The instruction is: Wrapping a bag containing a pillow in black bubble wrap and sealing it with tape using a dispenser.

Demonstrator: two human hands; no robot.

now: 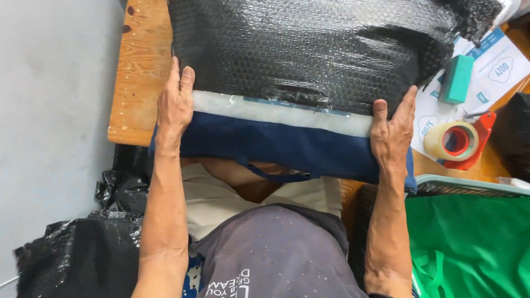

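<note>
both forearms reach up to the left hand [175, 105] and right hand [391, 132], each laid open and flat on one end of the navy bag [276, 146], which lies crosswise, half sheathed in black bubble wrap [309, 49]

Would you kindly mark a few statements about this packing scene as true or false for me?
1. Both hands rest flat on the ends of the navy blue bag. True: the left hand is on one end, the right hand on the other.
2. Black bubble wrap covers the far part of the bundle. True.
3. The tape dispenser is in the left hand. False: it lies on the wooden table, beyond the right hand, held by neither.
4. The basket beside the right forearm holds red cloth. False: the cloth is green.
5. A teal block lies on printed sheets. True.
</note>
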